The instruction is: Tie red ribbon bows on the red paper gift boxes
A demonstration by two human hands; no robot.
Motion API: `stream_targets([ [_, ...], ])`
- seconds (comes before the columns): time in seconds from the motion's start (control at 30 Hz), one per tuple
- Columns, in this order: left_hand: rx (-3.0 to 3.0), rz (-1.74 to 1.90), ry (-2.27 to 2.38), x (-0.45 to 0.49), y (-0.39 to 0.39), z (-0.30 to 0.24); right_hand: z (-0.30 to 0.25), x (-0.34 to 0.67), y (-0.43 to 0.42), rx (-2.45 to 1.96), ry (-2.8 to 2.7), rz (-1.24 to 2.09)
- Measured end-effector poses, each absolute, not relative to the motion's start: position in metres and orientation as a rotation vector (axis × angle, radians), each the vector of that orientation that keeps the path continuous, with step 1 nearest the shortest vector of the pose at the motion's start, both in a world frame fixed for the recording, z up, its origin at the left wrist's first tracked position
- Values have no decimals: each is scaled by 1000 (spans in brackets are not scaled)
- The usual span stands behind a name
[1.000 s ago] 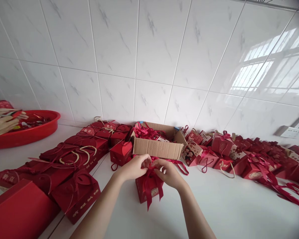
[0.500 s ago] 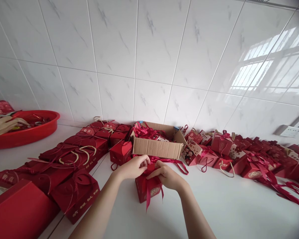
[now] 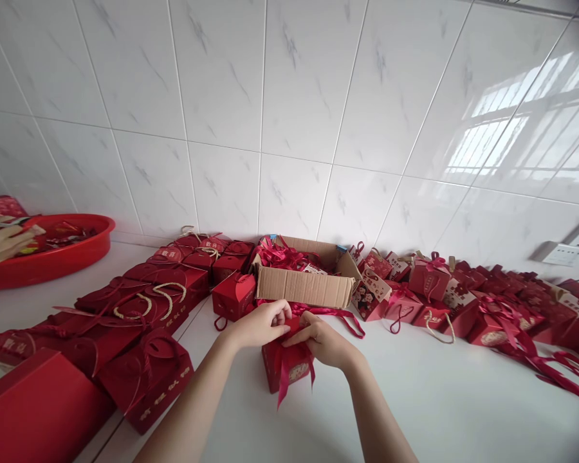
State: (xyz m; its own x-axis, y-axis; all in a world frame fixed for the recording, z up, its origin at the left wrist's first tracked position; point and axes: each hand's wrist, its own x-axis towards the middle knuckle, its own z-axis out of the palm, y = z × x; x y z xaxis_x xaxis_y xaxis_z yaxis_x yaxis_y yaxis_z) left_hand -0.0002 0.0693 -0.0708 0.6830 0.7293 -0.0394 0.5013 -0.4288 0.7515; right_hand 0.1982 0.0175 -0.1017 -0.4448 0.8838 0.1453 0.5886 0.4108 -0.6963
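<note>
A small red gift box (image 3: 289, 372) stands on the white counter just in front of me. A dark red ribbon (image 3: 285, 379) hangs down its front face. My left hand (image 3: 260, 323) pinches the ribbon at the top of the box from the left. Beside it, my right hand (image 3: 324, 341) pinches the ribbon from the right, fingers closed. The two hands touch over the lid, and the knot between them is hidden.
An open cardboard carton (image 3: 306, 280) with loose red ribbons stands behind the box. Rows of red gift boxes (image 3: 149, 308) lie to the left and more (image 3: 463, 296) to the right along the tiled wall. A red basin (image 3: 53, 247) sits far left. A socket (image 3: 560, 254) is at far right.
My right hand has slid left and lower, closing up against my left hand over the box. The ribbon tail has shifted a little to the left.
</note>
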Motion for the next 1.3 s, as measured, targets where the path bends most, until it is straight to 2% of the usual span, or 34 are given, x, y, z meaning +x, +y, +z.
stream_targets([
  [0.5,2169,452,982,6,68,-70,-93,202,15,-1130,-2015,782],
  [1.3,2161,379,973,12,69,-77,-93,212,17,-1244,-1831,699],
])
